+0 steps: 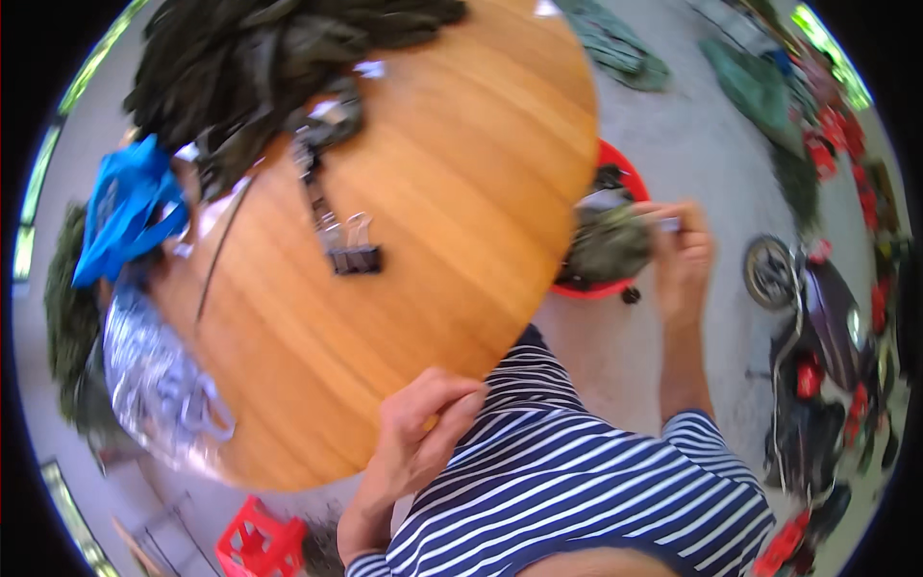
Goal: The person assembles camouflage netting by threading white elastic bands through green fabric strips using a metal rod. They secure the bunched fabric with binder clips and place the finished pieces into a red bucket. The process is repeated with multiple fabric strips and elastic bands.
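My right hand (685, 245) is out to the right, beside a red basin (635, 178) partly under the table's edge. Its fingers are closed at the edge of a bunched dark green cloth (611, 248) that covers part of the basin's rim; motion blurs the grip. A small whitish bit (666, 224) shows at the fingers. My left hand (423, 423) is at the near table edge, fingers curled and thumb pressed to the forefinger; anything between them is too small to make out. A black binder clip (356, 258) lies on the wooden table (461, 192), by a dark strap (312, 183).
Dark green cloth pieces (250, 77) are heaped at the table's far left. A blue bag (130, 212) and a clear plastic bag (159, 370) lie along its left edge. A red stool (258, 540) stands lower left. To the right is a parked motorbike (817, 385).
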Available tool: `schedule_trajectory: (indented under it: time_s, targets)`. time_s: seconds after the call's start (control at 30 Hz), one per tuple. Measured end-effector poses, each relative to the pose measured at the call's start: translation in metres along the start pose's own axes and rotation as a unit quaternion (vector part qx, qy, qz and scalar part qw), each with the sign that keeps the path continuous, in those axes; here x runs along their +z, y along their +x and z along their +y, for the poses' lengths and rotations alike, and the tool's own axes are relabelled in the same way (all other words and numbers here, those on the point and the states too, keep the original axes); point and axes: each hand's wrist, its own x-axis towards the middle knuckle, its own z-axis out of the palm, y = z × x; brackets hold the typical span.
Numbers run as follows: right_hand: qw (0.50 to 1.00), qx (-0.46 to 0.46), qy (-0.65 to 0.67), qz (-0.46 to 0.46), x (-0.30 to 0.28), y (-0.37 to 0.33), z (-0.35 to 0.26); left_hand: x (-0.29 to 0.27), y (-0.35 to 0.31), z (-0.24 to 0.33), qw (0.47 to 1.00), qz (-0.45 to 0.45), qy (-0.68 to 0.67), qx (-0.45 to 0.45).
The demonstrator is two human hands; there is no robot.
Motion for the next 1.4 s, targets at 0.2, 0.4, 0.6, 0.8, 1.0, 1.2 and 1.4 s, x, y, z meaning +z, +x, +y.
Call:
schedule_trajectory:
  time_s: [0.2,0.4,0.6,0.8,1.0,1.2,1.4]
  targets:
    - [0.978,0.033,-0.186,0.088,-0.081,0.075,0.151,0.003,-0.003,-0.008,0.997,-0.008,-0.026,-0.073]
    - [0.915,-0.065,-0.370,0.146,-0.173,0.162,0.306,-0.006,-0.008,-0.013,0.997,-0.010,-0.038,-0.068]
    - [0.983,-0.133,-0.106,0.065,-0.005,0.157,0.052,-0.053,-0.071,-0.016,0.965,0.186,-0.128,-0.130]
    - [0.873,-0.265,-0.118,-0.391,0.203,0.023,-0.072,-0.076,-0.108,-0.032,0.938,0.292,-0.166,-0.090]
    - [0.695,-0.439,-0.104,-0.561,0.371,-0.073,-0.040,-0.075,-0.134,-0.041,0.906,0.357,-0.213,-0.075]
    - [0.657,-0.555,-0.085,-0.503,0.401,-0.085,-0.008,-0.076,-0.156,-0.049,0.824,0.528,-0.205,-0.008]
    - [0.645,-0.469,-0.173,-0.578,0.335,-0.083,-0.034,-0.096,-0.142,-0.047,0.695,0.704,-0.015,0.144]
